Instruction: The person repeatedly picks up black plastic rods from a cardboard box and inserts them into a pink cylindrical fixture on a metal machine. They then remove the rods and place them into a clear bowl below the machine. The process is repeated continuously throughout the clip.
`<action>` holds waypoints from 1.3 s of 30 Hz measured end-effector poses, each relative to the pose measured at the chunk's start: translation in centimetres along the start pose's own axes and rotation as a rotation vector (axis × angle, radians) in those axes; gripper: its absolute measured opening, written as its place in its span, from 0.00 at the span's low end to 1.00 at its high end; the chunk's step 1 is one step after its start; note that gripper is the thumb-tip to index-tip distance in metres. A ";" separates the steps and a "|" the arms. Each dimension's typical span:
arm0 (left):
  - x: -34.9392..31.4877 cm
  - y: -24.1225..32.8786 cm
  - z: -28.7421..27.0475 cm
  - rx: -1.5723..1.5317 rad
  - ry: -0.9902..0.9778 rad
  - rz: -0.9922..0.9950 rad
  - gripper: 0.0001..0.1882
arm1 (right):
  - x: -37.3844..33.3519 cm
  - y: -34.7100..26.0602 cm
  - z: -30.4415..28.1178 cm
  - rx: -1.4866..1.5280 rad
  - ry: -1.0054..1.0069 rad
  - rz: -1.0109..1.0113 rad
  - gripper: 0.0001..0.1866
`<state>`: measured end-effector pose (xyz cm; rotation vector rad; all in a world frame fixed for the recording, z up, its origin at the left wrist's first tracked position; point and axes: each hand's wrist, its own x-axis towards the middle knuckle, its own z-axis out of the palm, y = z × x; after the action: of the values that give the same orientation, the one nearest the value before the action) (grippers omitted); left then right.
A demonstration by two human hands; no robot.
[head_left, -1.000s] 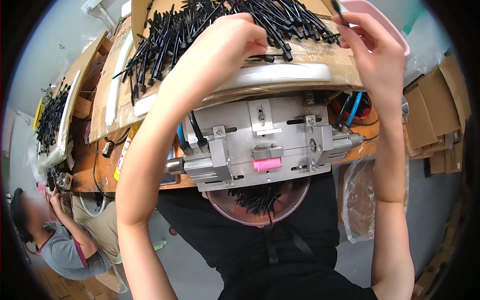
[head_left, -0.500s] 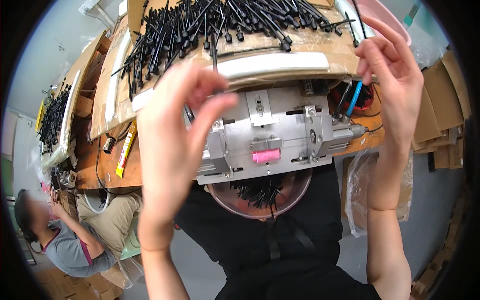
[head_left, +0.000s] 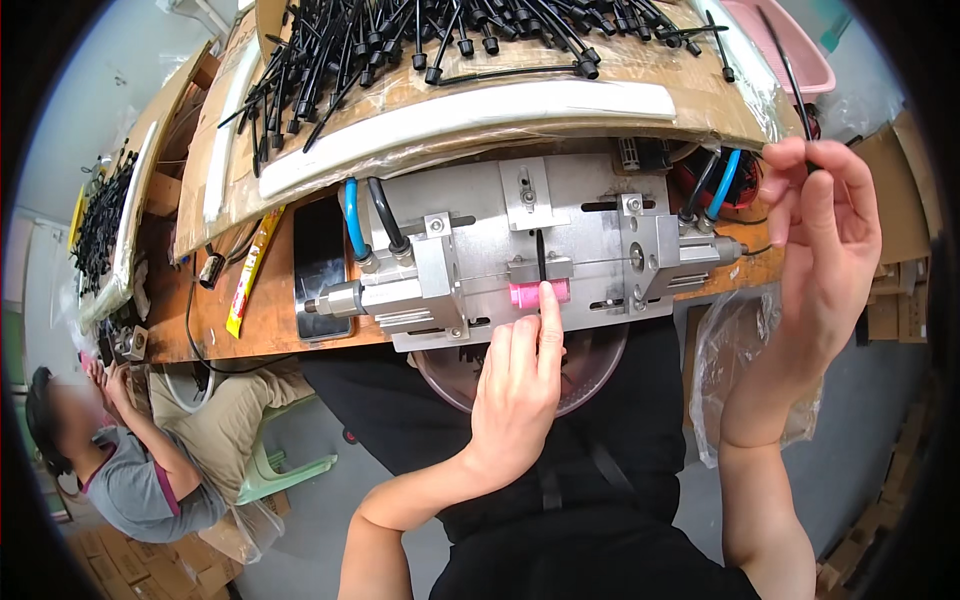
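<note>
My left hand (head_left: 520, 395) is at the front of a metal clamping fixture (head_left: 490, 210). Its index finger reaches along a slim black plastic rod (head_left: 541, 255), gripping its near end over a pink block (head_left: 522, 294). The rod points away from me toward the small back bracket; the thumb is mostly hidden. To the right of the fixture, my right hand (head_left: 825, 225) is raised, pinching another long thin black rod (head_left: 785, 70) that sticks up from its fingertips.
A cardboard-covered shelf (head_left: 430, 130) bears a heap of black rods (head_left: 400, 40). Blue and black hoses run to both cylinders. A phone (head_left: 322, 262) and yellow packet (head_left: 250, 275) lie left. Below the fixture is a translucent bowl (head_left: 450, 385). A person (head_left: 150, 480) sits far left.
My left hand has come down from beside the shelf to the fixture's middle, bringing a rod onto the pink block. My right hand has drawn back right and nearer, with its rod.
</note>
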<state>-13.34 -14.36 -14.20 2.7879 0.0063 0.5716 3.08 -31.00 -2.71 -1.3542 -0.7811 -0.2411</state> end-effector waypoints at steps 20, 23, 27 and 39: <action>18.9 -11.4 -8.2 -0.096 0.053 -0.034 0.11 | -13.6 5.2 8.4 -0.681 -0.417 -0.067 0.33; 16.9 -10.5 -9.1 -0.061 0.191 -0.048 0.16 | -12.7 4.4 8.1 -0.710 -0.499 -0.031 0.33; 10.0 -6.4 -7.5 -0.034 0.425 -0.013 0.33 | -6.3 2.8 6.6 -0.802 -0.435 -0.232 0.25; 0.1 0.2 -0.3 -0.001 -0.025 -0.035 0.37 | 12.3 0.2 6.0 -0.689 -0.859 0.384 0.13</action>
<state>-13.41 -14.48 -13.82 2.7880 0.0489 0.5286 9.99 -22.00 4.92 -2.2804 -1.1682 0.4578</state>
